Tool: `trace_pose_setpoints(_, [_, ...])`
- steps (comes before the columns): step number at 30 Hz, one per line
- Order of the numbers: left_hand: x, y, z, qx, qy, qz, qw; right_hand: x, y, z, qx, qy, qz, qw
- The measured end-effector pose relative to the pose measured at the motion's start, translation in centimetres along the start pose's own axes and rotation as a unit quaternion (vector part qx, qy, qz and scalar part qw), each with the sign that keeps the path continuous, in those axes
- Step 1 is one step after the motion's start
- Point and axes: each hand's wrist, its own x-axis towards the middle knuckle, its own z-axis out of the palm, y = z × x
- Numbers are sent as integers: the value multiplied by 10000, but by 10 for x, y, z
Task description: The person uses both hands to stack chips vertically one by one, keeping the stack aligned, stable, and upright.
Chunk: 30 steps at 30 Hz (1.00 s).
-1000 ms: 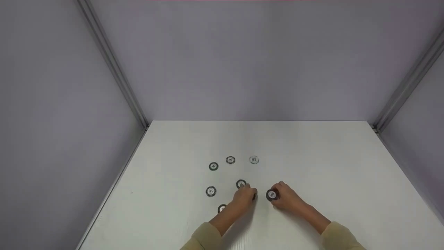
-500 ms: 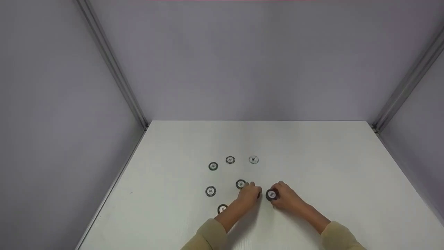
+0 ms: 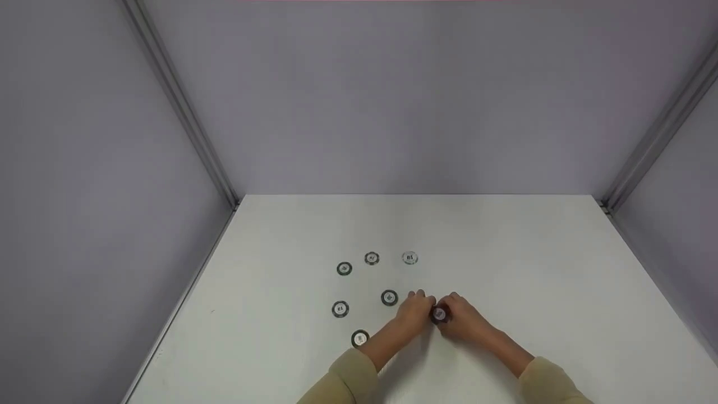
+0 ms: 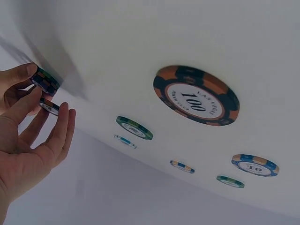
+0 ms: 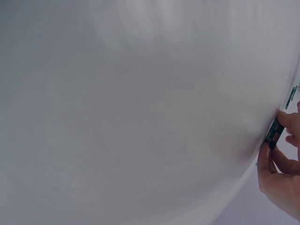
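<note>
My right hand (image 3: 463, 318) grips a short stack of poker chips (image 3: 440, 315) standing on the white table. In the left wrist view, the stack (image 4: 45, 80) shows dark, green-edged sides. Close beside it, my left hand (image 3: 415, 312) pinches a single poker chip (image 4: 49, 106) between thumb and fingers, right at the stack's edge. From the head view that chip is mostly hidden by the fingers. Whether it touches the stack I cannot tell. In the right wrist view my right hand (image 5: 280, 185) holds the stack (image 5: 274, 134) from below.
Several loose chips lie flat left of and beyond the hands: an orange-and-dark 100 chip (image 4: 196, 96) near the left forearm, a green chip (image 3: 389, 297), a blue 10 chip (image 3: 340, 309), a white chip (image 3: 410, 257). Grey walls (image 3: 359, 101) enclose the table (image 3: 533, 241).
My left hand has moved right with its chip, from near the green chip up to the stack. The 100 chip is now fully uncovered. My right hand and the stack have stayed in place.
</note>
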Motion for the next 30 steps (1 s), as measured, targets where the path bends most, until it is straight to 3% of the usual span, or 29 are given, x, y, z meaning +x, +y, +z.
trace_pose_setpoints(23, [14, 7, 13, -105, 113, -290, 9995, 1, -1, 1, 122, -50, 108, 9999])
trace_pose_setpoints(30, [14, 8, 14, -467, -27, -384, 9982, 0, 3, 1, 98, -28, -16, 9999])
